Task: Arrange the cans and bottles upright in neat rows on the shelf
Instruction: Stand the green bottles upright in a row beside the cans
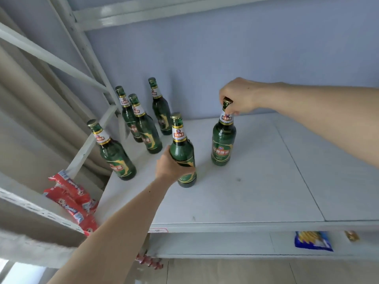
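Several green glass beer bottles stand upright on the white shelf (246, 197). My left hand (171, 167) is wrapped around the body of a front bottle (182, 148). My right hand (238, 97) pinches the cap and neck of another bottle (223, 144), which stands to the right of the first. One more bottle (114, 154) stands at the shelf's left edge. Behind it, two bottles (143, 128) stand close together, and a single bottle (161, 109) is near the back wall.
White metal uprights and braces (92, 83) frame the shelf's left side, with a beige curtain (20, 111) beyond. Red snack packets (71, 199) lie on a lower left shelf. A blue packet (313, 240) lies on the shelf below. A white beam (164, 11) runs overhead.
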Demonstrator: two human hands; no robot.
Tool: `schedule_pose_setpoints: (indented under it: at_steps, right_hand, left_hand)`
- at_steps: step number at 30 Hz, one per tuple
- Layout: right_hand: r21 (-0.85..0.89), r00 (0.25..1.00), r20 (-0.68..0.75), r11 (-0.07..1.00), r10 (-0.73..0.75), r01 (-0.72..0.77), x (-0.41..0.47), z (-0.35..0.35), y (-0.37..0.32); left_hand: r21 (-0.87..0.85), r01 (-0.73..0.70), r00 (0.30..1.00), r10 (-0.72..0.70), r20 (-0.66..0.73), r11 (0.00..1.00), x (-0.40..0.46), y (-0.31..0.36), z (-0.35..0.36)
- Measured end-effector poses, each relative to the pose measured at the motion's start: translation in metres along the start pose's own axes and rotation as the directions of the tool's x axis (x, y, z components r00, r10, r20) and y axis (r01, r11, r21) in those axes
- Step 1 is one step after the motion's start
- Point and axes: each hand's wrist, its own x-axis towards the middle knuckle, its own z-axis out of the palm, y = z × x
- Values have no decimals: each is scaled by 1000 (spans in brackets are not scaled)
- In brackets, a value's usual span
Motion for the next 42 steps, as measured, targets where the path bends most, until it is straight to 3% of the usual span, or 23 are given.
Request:
schedule_pose_setpoints:
  at_steps: [5, 17, 32, 42]
  right_hand:
    - [-17, 995, -20, 995, 102, -102, -50, -13, 86]
    - [-86, 973, -47, 970, 225, -229, -159, -40, 272]
    - [-40, 915, -163, 924, 369, -379, -174, -49, 406]
    - [-73, 949, -124, 951, 291, -301, -138, -42, 464]
  left_hand:
    - [-9, -70, 994, 70, 82, 998, 2, 64, 66]
    - [-59, -126, 983, 133, 127, 990, -25, 196, 230]
    - [19, -234, 950, 225, 218, 972, 18, 294, 341]
    - [12, -178, 966, 173, 191, 984, 16, 316, 398]
